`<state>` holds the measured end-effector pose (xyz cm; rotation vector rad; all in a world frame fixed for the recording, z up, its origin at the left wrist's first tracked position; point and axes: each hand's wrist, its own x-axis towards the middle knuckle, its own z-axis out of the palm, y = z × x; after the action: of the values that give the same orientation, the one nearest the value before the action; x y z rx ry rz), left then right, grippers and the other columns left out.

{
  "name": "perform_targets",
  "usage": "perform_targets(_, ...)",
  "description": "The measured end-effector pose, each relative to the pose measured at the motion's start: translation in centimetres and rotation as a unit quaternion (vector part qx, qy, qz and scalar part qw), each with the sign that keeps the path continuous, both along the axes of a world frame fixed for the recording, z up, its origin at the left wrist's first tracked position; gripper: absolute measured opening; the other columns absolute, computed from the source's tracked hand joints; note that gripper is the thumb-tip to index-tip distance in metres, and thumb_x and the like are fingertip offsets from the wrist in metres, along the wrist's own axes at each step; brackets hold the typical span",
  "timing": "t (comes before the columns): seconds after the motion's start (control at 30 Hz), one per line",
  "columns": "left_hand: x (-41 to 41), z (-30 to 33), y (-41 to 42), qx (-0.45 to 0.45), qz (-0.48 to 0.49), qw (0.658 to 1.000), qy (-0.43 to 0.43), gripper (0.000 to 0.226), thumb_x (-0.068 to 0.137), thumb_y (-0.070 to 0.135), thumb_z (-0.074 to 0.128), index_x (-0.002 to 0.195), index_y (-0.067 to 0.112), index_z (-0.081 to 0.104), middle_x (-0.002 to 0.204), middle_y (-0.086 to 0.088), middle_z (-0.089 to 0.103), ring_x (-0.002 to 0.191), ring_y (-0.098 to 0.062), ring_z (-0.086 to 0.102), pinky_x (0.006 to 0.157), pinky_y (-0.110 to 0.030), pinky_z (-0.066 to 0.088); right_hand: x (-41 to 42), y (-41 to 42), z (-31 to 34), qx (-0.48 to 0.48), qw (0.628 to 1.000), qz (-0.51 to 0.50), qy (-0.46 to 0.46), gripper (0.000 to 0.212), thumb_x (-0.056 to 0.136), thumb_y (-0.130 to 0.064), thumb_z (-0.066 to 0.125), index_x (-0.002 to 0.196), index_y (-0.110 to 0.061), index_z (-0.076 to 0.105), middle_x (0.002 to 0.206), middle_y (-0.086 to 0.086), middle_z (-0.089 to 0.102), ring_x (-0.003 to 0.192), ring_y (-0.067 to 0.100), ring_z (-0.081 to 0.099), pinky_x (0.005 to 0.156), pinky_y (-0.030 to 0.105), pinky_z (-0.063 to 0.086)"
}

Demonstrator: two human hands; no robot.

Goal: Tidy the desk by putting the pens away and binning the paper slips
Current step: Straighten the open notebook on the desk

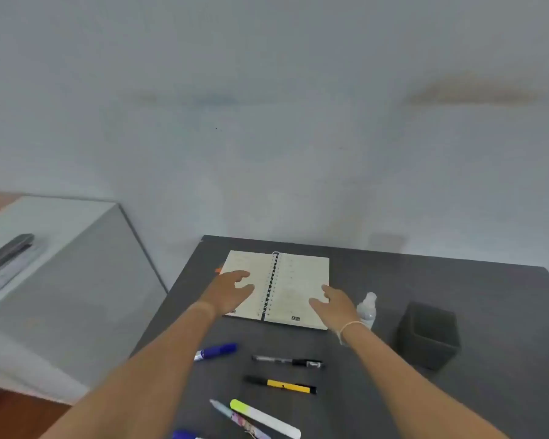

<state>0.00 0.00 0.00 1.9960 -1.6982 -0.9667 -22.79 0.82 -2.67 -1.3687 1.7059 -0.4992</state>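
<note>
Hands hover over the open spiral notebook (276,288) on the dark desk (457,394): the left hand (230,291) over its left page, the right hand (335,305) over its right page, both loose-fingered and empty. Nearer the person than both hands lie the pens: a blue marker (216,351), a black pen (289,361), a yellow-and-black pen (281,384) and a highlighter (263,418). A dark square pot (428,335) stands right of the right hand, past a small bottle (367,308).

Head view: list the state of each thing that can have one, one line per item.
Spiral notebook: open flat, both hands on its pages.
Left hand: open, empty.
Right hand: open, empty.
Dark container: upright, open-topped, contents not visible.
Small bottle: upright, capped.
Blue marker: capped, lying on the desk.
Black pen: lying loose.
Yellow-and-black pen: lying loose.
Highlighter: lying loose.
</note>
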Motion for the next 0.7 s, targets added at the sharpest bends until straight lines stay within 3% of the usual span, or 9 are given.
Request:
perform_targets(0.1,-0.4,-1.6,-0.4,0.039,0.023,0.999,0.006,0.046,0.089,0.034,0.053,0.133,0.025,0.047,0.14,-0.003,0.048,0.123,-0.021,0.05,0.105,-0.034,0.041,-0.2,-0.8,-2.4,0.033,0.999,-0.015,0.022,0.057,0.088,-0.028,0.048,0.141,-0.011,0.034,0.149,0.01,0.034,0.13,0.028,0.043,0.105,0.033,0.038)
perform_targets(0.23,-0.7,-3.7,-0.7,0.064,0.033,0.997,-0.008,0.044,0.091,0.03,0.051,0.134,0.023,0.047,0.137,-0.004,0.049,0.125,-0.02,0.048,0.104,-0.028,0.036,-0.2,-1.4,-4.9,0.049,0.996,-0.031,0.067,0.043,0.086,-0.024,0.046,0.127,-0.008,0.045,0.135,0.014,0.04,0.114,0.032,0.052,0.092,0.033,0.043)
perform_targets(0.4,-0.5,-5.4,-1.1,0.081,0.037,0.996,-0.015,0.042,0.091,0.029,0.053,0.132,0.021,0.049,0.134,-0.006,0.052,0.122,-0.02,0.049,0.106,-0.029,0.035,0.5,-2.0,-6.3,0.077,0.99,-0.061,0.105,0.052,0.086,-0.025,0.046,0.133,-0.005,0.038,0.137,0.018,0.039,0.126,0.037,0.041,0.106,0.042,0.036)
perform_targets(0.7,0.8,-6.7,-3.4,0.094,-0.008,0.995,-0.017,0.042,0.092,0.028,0.051,0.133,0.021,0.048,0.135,-0.006,0.051,0.124,-0.02,0.048,0.103,-0.031,0.039,1.8,-3.0,-6.5,0.079,0.986,-0.108,0.103,0.043,0.087,-0.022,0.045,0.125,-0.003,0.045,0.133,0.019,0.042,0.122,0.038,0.042,0.101,0.041,0.038)
